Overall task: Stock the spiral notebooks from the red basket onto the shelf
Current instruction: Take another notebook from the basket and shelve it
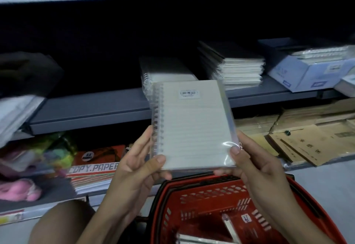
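Left hand [140, 159] and right hand [255, 159] pinch one wrapped spiral notebook [193, 124] by its bottom corners, above the red basket [211, 201]. Best to lay it flat on the stack [163, 71] on the shelf [92, 109], spirals aligned. Slick wrap could slip.

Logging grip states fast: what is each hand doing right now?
Left hand: holds the wrapped spiral notebook at its spiral edge, fingers curled round it.
Right hand: holds the same notebook at its lower right corner.
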The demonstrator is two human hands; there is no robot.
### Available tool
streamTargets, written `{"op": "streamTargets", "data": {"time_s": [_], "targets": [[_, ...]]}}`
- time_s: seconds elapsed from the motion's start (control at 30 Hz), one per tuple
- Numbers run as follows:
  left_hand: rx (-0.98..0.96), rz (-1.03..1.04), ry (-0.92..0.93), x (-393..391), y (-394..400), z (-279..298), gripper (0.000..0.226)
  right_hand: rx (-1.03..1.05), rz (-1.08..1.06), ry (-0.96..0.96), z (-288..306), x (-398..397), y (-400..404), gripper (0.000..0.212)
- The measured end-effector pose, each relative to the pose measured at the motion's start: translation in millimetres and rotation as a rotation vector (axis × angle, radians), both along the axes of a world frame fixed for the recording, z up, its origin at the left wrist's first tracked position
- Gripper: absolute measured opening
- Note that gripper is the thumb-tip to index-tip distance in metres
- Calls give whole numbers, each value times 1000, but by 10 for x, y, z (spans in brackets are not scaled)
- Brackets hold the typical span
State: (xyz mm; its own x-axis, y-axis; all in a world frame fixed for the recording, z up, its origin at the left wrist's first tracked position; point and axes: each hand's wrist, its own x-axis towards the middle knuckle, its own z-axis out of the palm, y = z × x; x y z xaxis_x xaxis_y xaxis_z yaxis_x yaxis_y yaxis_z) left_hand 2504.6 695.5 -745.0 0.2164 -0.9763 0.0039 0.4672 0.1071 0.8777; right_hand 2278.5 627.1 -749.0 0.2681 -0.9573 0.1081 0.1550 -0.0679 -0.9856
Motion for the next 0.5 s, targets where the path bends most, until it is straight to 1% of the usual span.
{"op": "streamTargets", "data": {"time_s": [0.17,0.27,0.37,0.4,0.43,0.5], "targets": [[-24,54,-18,146,-119,75,66,-20,8,-27,59,199,-201,47],[-66,111,-57,245,-304,175,67,-74,58,-18,179,348,-466,41],[-89,166,-80,390,-599,359,73,-19,103,-81,372,558,-841,33],[-90,178,-109,447,-715,420,73,10,110,-102,443,636,-971,29],[-88,192,-147,485,-821,490,68,49,110,-118,499,710,-1105,25],[-80,266,-195,543,-1054,599,43,131,109,-132,570,859,-1392,19]]}}
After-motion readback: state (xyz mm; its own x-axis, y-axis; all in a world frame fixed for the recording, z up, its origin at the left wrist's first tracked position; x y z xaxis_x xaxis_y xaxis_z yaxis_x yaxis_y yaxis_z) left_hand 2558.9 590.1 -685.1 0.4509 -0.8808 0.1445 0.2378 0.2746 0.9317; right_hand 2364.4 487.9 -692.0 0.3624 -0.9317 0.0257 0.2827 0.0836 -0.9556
